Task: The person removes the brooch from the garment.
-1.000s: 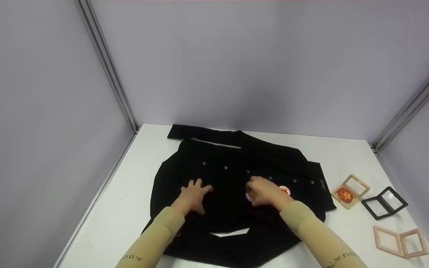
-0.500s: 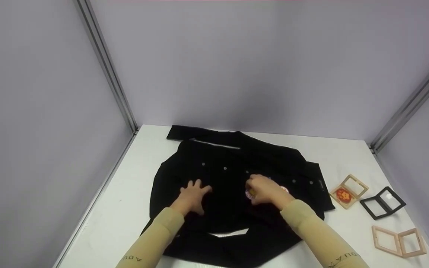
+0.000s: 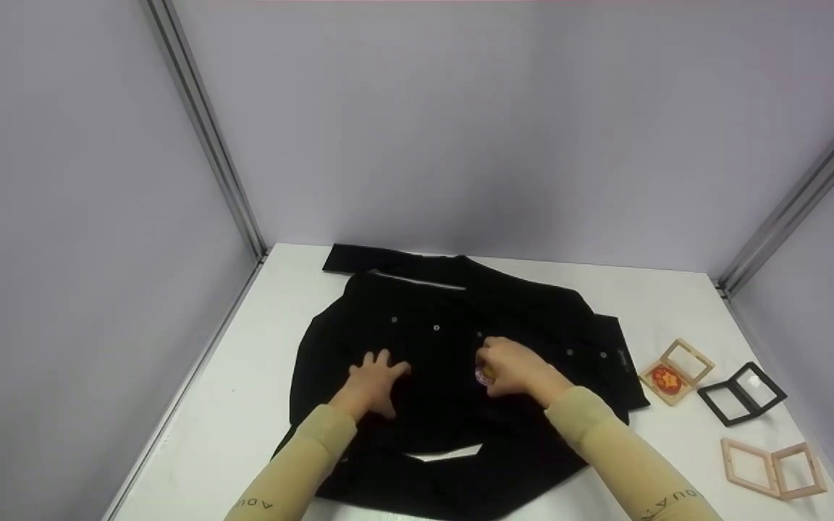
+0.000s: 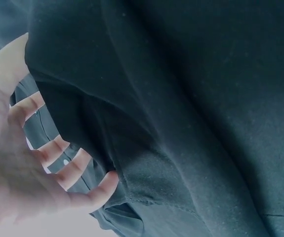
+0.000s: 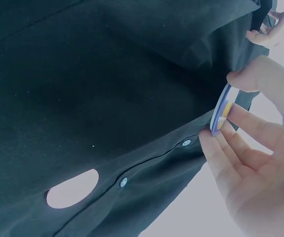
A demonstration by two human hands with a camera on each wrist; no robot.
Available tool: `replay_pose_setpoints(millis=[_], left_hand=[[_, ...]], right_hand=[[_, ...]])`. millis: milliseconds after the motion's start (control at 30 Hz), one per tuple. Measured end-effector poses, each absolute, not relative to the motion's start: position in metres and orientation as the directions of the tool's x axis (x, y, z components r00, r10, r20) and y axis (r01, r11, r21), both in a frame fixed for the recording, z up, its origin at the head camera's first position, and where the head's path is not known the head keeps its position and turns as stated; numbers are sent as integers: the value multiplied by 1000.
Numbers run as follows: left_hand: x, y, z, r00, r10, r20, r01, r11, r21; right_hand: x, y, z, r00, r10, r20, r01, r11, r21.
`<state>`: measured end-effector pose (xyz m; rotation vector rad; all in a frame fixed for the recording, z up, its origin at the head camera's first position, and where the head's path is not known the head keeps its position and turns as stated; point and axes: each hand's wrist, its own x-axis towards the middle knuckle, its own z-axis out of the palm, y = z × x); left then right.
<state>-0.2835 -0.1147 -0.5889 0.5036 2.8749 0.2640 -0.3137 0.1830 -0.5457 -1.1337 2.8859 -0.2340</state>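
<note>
A black buttoned shirt lies spread on the white table. My left hand rests on its left part with the fingers spread; in the left wrist view the fingertips meet the dark cloth. My right hand pinches a round badge with a purple edge and some yellow on its face. Thumb and fingers hold it by its rim, on edge against the shirt near the button strip. Another round badge, washed out to white, lies flat on the cloth in the right wrist view; in the head view my right wrist hides it.
On the right side of the table stand three hinged frames. A light wooden one has a red round badge with a yellow star shape. The others are a black frame and a pale wooden frame. Grey walls enclose the table.
Both hands stay nearly in place, and my right hand keeps its pinch on the round badge. The red and white badge on the shirt has passed out of sight behind my right wrist.
</note>
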Motion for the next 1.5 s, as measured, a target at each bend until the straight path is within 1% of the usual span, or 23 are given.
replay_pose_setpoints(millis=[200,433,533,833,967,1300,1500], left_hand=[[-283,-116,-586,-914,366,-175,329,921,208],[-286,-109,-582,-906,378,-193,356,924,140],[-287,-106,-580,-899,392,-196,371,919,134],[-294,-92,-565,-876,474,-88,460,877,142],[-295,-82,-557,-863,501,-68,488,860,151],[-295,-60,-551,-862,504,-50,494,859,133],[-297,-52,-552,-859,511,-26,502,852,152]], right_hand=[[-315,181,-544,-727,-686,21,-682,719,-138],[-316,183,-545,-735,-678,16,-672,725,-149],[-316,184,-547,-736,-677,12,-670,727,-151],[-315,185,-548,-735,-678,5,-670,725,-158],[-316,185,-547,-743,-670,8,-661,731,-171],[-315,187,-549,-726,-686,39,-683,715,-151],[-314,187,-547,-740,-672,28,-667,727,-161]])
